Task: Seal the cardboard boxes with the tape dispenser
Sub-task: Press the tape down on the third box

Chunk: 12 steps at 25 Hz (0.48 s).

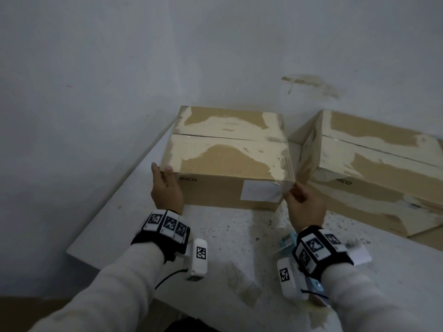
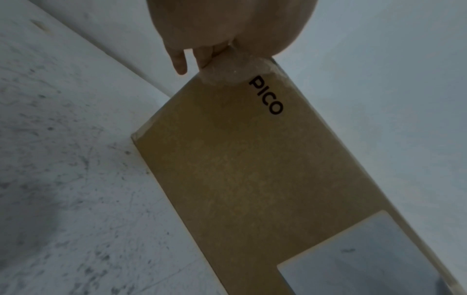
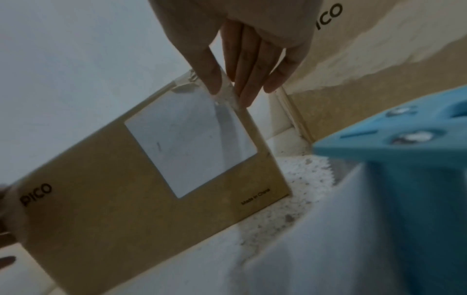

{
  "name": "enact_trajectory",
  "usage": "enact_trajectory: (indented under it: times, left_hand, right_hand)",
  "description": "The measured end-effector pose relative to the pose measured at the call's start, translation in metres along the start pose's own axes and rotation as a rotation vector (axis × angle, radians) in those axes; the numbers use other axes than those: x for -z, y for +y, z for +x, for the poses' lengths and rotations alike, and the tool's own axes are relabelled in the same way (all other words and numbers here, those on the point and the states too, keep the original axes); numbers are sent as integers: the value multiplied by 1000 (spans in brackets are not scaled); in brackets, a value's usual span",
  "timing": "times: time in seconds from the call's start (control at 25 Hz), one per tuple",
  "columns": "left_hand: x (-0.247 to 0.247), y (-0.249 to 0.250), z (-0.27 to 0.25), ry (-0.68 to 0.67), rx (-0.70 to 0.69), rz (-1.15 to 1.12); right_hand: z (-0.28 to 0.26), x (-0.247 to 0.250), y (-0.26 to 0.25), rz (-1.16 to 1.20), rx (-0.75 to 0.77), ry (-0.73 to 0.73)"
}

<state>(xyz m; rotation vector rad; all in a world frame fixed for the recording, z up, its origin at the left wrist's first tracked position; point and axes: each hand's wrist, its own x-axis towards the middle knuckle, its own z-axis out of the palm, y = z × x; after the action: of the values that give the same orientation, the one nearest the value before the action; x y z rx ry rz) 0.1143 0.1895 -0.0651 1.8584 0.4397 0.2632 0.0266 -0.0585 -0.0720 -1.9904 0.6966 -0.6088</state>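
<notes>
- My left hand [image 1: 165,185] rests on the near left top corner of the cardboard box [image 1: 227,168], fingers fairly straight and laid over the edge, thumb on the front face; it clasps nothing.
- That box sits on the speckled white tabletop [image 1: 239,233], close to the wall [image 1: 119,68]. It is a squat brown carton with closed flaps; its top is patchy, with pale torn areas where the surface layer has peeled off. "PICO" is printed in black on the front, beside a plain white label [image 1: 261,190].
- My right hand [image 1: 304,200] presses nearly straight fingers on the near right top corner, thumb on a crinkled strip of clear tape [image 3: 225,95] there.
- The blue plastic tape dispenser [image 3: 409,159] lies on the tabletop beneath my right wrist.
- A second box [image 1: 374,168], equally scuffed, stands just right of the first.
</notes>
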Motion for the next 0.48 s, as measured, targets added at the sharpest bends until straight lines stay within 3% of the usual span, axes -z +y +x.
enact_trajectory:
  times: [0.2, 0.48]
  left_hand:
    - [-2, -2, 0, 4, -3, 9]
    - [-1, 1, 1, -16, -24, -7]
  right_hand:
    - [11, 0, 0, -179, 67, -65]
    - [15, 0, 7, -228, 223, -122]
